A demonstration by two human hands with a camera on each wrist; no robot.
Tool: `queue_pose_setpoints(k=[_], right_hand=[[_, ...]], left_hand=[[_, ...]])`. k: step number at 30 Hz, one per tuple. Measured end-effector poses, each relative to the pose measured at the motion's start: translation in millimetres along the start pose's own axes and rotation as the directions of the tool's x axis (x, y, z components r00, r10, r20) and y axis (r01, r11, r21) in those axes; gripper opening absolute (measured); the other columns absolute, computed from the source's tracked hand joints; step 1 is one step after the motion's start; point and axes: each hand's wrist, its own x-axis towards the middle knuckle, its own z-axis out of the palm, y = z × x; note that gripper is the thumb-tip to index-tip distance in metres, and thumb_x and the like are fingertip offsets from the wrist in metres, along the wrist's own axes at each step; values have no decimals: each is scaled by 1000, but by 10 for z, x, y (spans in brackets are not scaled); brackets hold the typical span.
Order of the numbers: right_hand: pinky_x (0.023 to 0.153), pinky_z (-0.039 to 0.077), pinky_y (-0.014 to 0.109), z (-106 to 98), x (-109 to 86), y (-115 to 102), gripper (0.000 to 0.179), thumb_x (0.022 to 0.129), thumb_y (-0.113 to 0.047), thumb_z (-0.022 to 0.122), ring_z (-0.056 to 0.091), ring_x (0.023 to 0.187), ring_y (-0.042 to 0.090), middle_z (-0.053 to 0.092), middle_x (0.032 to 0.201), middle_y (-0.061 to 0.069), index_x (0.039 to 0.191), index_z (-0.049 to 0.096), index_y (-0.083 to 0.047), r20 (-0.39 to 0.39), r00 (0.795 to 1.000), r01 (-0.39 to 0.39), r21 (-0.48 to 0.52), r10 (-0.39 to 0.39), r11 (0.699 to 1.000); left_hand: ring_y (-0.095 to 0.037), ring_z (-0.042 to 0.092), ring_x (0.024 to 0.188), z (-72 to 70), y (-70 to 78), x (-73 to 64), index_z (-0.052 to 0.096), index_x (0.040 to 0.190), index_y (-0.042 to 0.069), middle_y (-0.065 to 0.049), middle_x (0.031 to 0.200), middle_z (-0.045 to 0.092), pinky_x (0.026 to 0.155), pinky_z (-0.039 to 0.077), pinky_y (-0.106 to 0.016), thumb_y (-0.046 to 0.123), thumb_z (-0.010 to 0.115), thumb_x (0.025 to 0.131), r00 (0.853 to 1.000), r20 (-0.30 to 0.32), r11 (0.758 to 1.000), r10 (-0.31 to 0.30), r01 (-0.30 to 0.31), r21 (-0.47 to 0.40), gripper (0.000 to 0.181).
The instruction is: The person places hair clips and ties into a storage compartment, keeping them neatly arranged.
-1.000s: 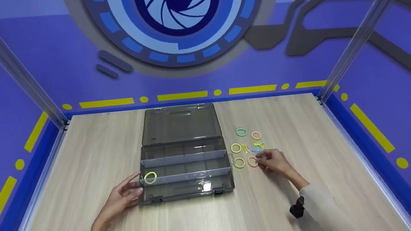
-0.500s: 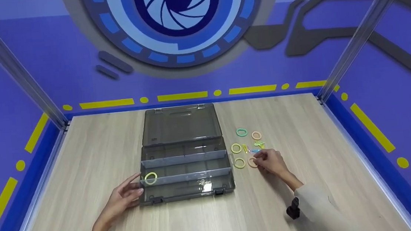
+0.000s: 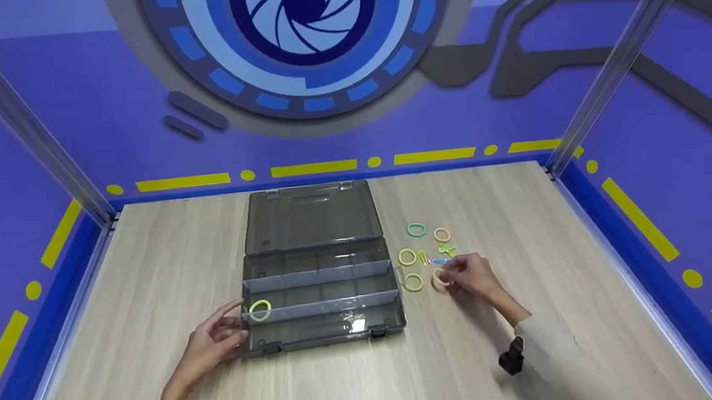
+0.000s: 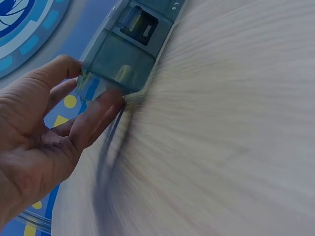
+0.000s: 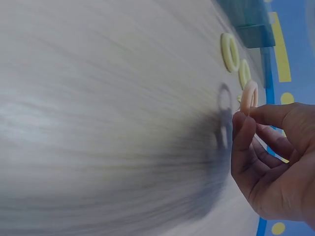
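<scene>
Peach ring (image 5: 245, 101): pale, smooth, rounded band, closed loop; on desk right of the divider box (image 3: 316, 330) in plan, stood on edge in the right hand (image 3: 475, 278).
Right fingers: thumb and fingertips pinching peach ring by its rim.
Right wrist view: ring sits apart from its ring-shaped shadow on the desk (image 3: 187, 260), so it's off the surface. Head view doesn't settle height; fingers cover part of the ring.
Left hand (image 3: 205, 350): fingers spread, tips touching left end of box.
Left wrist view: shows that contact close up, fingertips at two spots on the box end; wall reads blue-green here, smoky grey from head.
Box: see-through, lid (image 3: 312, 220) laid back, two dividers (image 3: 317, 275), three long compartments.
Boxed ring: yellow ring (image 3: 252, 313), left end, at the front divider; can't tell if it rests on it.
Head view, loose parts: two loose yellow rings (image 3: 422, 282), green ring (image 3: 409, 230), second peach ring (image 3: 435, 235), yellow clip (image 3: 422, 258), pink clip (image 3: 429, 260), green clip (image 3: 447, 249); blue clip (image 3: 441, 261) just beside right fingers.
</scene>
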Motion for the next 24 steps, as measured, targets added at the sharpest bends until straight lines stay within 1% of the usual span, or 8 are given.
queue_pose_setpoints(k=[2,4,7,9,14,17,20,24], right_hand=[[53,54,26,-19,7,-14,14,92,-6,74,67,62,15,76,83,17,96,72,7,14,1000,2,43,-3,999],[52,54,26,-36,5,-35,14,92,-5,73,67,61,14,76,83,17,98,72,7,27,1000,-1,66,0,998],[52,55,26,-61,1,-61,15,92,-4,72,66,61,12,76,84,16,100,72,8,37,999,2,76,-5,997],[53,57,27,-74,-1,-76,15,92,-4,71,66,61,12,76,85,15,102,72,8,41,999,-9,81,6,997],[57,61,35,-87,27,-116,23,96,-5,68,69,65,15,73,93,24,110,68,13,71,997,-8,133,-1,991],[59,62,37,-79,47,-160,27,97,-6,67,70,68,16,72,96,26,115,67,14,96,995,-9,164,-7,986],[60,61,34,-56,63,-232,28,97,-8,69,69,70,14,72,95,21,115,67,13,120,993,-2,160,-18,987],[61,61,30,-13,82,-383,26,96,-10,71,69,71,12,73,92,13,112,69,10,141,989,22,137,-41,990]], left_hand=[[-18,68,105,2,5,-5,44,155,15,-21,132,59,88,62,-43,10,71,94,1000,-14,1000,0,0,13,67],[-19,68,105,6,0,-9,44,155,16,-21,132,59,88,62,-43,7,70,93,1000,-24,1000,-1,2,18,68],[-19,68,104,9,-6,-13,45,155,15,-21,132,59,88,62,-44,6,69,92,1000,-30,1000,4,-3,28,68],[-18,68,103,1,-15,-16,44,155,15,-21,131,59,87,62,-42,5,69,92,1000,-22,1000,5,-5,23,68],[-14,68,101,-28,-34,-45,42,156,14,-22,130,59,85,63,-40,6,69,93,1000,4,1000,6,-6,10,69],[-14,68,101,-32,-28,-55,42,156,14,-22,130,59,85,63,-40,8,70,94,1000,13,1000,7,-8,13,69],[-16,68,103,-37,-9,-62,41,156,14,-22,132,59,85,63,-40,10,71,94,1000,25,1000,17,-17,21,69],[-21,67,108,-56,3,-72,39,157,11,-26,136,55,86,62,-42,12,71,95,996,67,998,52,-54,21,70]])
